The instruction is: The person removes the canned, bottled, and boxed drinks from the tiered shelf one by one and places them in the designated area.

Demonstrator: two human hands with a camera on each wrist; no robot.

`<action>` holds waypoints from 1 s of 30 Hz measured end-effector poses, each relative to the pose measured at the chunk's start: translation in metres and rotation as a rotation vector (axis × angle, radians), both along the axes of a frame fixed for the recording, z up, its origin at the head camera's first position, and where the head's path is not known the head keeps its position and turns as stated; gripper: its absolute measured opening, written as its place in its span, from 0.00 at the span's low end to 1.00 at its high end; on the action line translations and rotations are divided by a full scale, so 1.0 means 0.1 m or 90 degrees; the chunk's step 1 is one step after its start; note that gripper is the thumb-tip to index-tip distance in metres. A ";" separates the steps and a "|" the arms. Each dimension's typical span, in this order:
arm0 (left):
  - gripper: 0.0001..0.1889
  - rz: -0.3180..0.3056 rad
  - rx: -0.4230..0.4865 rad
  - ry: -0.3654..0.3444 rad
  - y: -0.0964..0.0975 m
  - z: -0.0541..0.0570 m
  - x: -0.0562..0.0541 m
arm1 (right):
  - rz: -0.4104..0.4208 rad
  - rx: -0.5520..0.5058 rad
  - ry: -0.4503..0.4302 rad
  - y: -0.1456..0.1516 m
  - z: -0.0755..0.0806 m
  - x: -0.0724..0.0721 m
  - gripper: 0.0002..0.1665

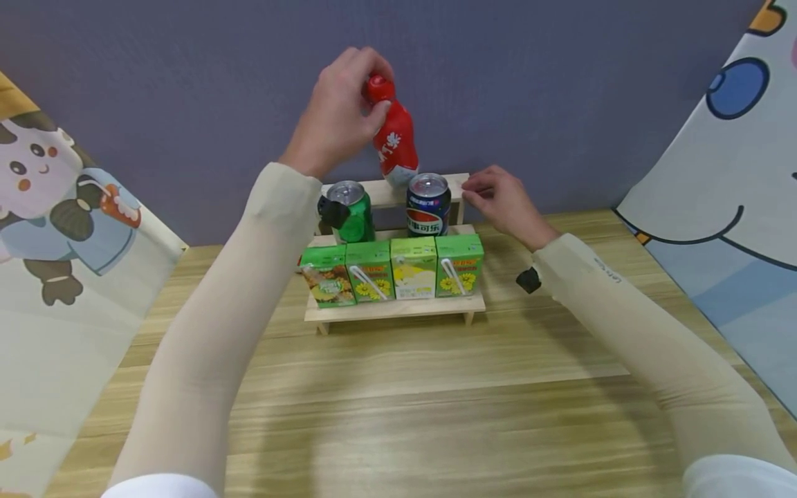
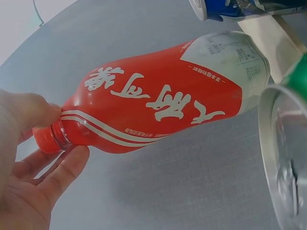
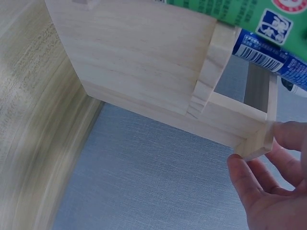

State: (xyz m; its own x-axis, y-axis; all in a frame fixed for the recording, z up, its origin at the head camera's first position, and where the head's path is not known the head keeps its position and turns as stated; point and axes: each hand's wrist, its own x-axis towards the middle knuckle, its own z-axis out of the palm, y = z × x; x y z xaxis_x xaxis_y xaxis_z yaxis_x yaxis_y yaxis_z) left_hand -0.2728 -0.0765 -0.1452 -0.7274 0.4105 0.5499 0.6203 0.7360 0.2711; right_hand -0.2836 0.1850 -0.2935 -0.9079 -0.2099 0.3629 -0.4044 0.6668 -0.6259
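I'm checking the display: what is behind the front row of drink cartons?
Behind the cartons are a green can, a dark blue can and, farther back, a wooden top shelf. The cartons hide the green can's base.

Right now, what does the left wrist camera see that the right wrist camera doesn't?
Only left wrist: the left hand gripping the red bottle near its cap, and the green can.

Only right wrist: the right hand pinching the end of the wooden shelf, the green carton and the tabletop.

Both: the blue can, part of the shelf and the gray-blue wall.
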 end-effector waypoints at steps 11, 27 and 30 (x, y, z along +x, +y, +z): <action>0.18 0.030 0.031 0.030 -0.25 0.06 0.06 | 0.002 -0.002 0.007 0.00 -0.02 0.00 0.15; 0.18 0.071 0.048 0.043 -0.64 0.07 0.07 | -0.005 -0.003 -0.001 0.02 -0.01 0.01 0.16; 0.19 0.082 0.050 0.041 -0.70 0.07 0.09 | -0.009 0.000 -0.004 0.03 -0.02 0.02 0.16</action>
